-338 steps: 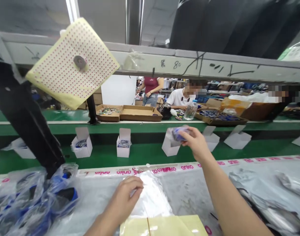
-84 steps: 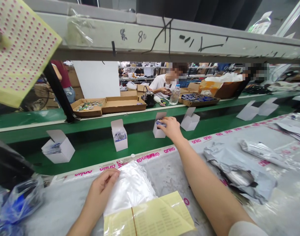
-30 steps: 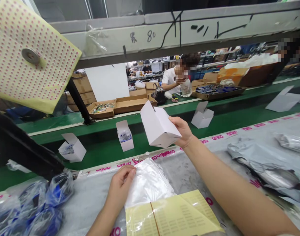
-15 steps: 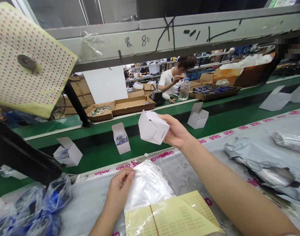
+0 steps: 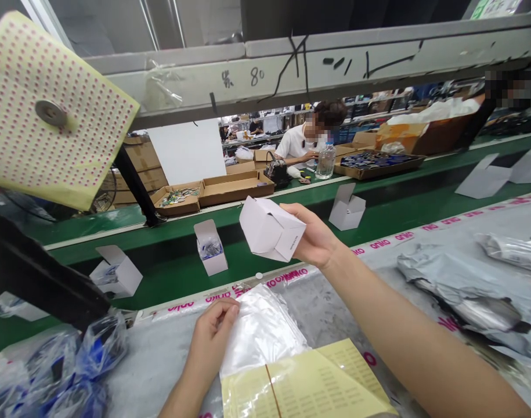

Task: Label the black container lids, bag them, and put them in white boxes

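My right hand (image 5: 314, 237) is closed around a small white carton (image 5: 269, 229), held tilted in the air above the near edge of the green conveyor belt (image 5: 169, 273). My left hand (image 5: 213, 337) rests with curled fingers on the corner of a stack of clear plastic bags (image 5: 263, 331) lying on the grey work surface. A yellow label sheet (image 5: 309, 386) lies over the near end of that stack.
Open white cartons (image 5: 210, 252) (image 5: 117, 276) (image 5: 347, 208) ride the belt. Blue items in plastic bags (image 5: 69, 371) pile at the left; silver bags (image 5: 457, 290) lie at the right. A yellow dotted sticker sheet (image 5: 51, 110) hangs above. A seated person (image 5: 306, 142) works across the line.
My right hand lifted a white carton off the belt and has turned it in the air, bringing it slightly nearer. My left hand has stayed on the bags.
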The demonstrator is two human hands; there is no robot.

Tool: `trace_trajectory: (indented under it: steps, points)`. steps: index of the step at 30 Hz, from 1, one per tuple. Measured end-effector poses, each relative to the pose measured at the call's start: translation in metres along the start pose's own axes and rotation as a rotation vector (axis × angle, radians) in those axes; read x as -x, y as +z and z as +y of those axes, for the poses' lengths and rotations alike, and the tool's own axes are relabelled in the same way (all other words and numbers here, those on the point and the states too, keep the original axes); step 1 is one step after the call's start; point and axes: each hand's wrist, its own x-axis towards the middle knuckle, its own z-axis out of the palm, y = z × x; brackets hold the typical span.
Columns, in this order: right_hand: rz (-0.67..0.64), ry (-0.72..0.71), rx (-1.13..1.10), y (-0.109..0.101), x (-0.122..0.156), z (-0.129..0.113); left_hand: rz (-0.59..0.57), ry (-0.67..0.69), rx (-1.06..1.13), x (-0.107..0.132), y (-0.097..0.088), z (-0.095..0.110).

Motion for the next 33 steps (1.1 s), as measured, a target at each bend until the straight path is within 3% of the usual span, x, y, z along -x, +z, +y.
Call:
trace_trajectory:
  steps: [14, 27, 33]
  points:
    - [0.006, -0.250, 0.381, 0.009, 0.004, 0.012, 0.000, -0.024, 0.040, 0.001, 0.001, 0.003]
    - [0.064, -0.605, 0.882, 0.014, 0.004, 0.022, -0.011, -0.029, 0.034, 0.001, 0.000, -0.001]
    - [0.083, -0.642, 0.895, 0.016, 0.006, 0.023, -0.008, -0.017, 0.053, 0.000, 0.000, -0.004]
